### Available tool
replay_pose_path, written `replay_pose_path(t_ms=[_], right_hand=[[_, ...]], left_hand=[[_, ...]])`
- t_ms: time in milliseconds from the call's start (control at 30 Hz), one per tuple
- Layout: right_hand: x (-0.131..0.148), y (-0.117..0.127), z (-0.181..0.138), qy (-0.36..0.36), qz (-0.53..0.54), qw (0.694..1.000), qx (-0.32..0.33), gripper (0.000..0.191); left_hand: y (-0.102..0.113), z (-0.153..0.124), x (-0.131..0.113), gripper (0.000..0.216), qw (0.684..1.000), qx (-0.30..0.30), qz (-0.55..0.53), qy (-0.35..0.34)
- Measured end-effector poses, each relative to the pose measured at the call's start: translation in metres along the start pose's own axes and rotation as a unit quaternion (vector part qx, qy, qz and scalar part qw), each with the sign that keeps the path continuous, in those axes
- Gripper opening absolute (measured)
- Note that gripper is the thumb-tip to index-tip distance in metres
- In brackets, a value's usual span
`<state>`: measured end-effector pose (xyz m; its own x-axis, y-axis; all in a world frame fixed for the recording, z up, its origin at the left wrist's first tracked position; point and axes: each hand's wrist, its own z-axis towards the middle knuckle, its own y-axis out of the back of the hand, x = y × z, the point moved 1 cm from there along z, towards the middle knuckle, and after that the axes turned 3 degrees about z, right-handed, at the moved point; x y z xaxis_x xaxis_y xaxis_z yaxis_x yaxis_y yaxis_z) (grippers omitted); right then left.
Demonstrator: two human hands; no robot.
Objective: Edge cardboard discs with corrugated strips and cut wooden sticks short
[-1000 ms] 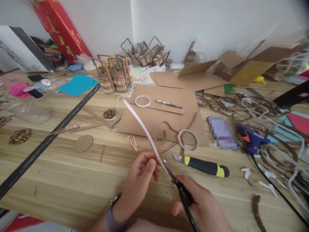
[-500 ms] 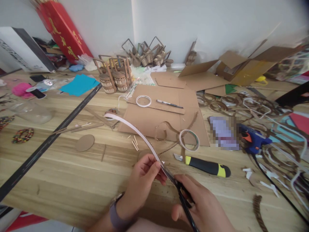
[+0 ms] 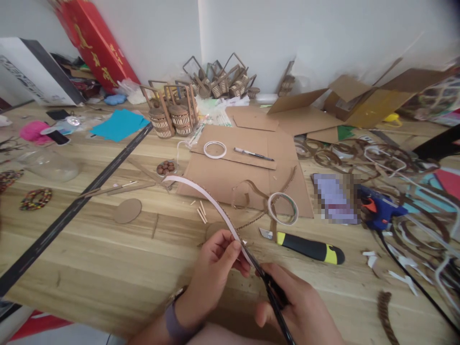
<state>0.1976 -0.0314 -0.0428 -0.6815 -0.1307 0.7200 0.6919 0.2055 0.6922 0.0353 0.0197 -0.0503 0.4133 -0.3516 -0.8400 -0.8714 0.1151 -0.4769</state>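
My left hand (image 3: 213, 270) pinches the near end of a long white paper strip (image 3: 204, 197), which arcs away to the left over the wooden table (image 3: 89, 258). My right hand (image 3: 302, 306) is closed around the handles of black scissors (image 3: 269, 287). The blades meet the strip just beside my left thumb. A small round cardboard disc (image 3: 214, 228) lies on the table right behind my left hand.
A yellow-and-black utility knife (image 3: 305, 247) and a tape ring (image 3: 282, 209) lie just beyond my hands. Cardboard sheets (image 3: 247, 167) hold another tape ring and a pen. A blue glue gun (image 3: 381, 211), a long black ruler (image 3: 68, 215), wicker baskets (image 3: 172, 117) and cardboard scraps surround them.
The strip's far end has dropped from pointing up and away to arcing low toward the left. My hands have stayed in nearly the same place.
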Motion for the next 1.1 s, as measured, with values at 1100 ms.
replay_pose_path(t_ms=[1100], right_hand=[[-0.0002, -0.0007, -0.0022, 0.025, -0.018, 0.999, -0.022, 0.015]], left_hand=[[0.0025, -0.0006, 0.0009, 0.041, 0.998, -0.022, 0.051, -0.041]])
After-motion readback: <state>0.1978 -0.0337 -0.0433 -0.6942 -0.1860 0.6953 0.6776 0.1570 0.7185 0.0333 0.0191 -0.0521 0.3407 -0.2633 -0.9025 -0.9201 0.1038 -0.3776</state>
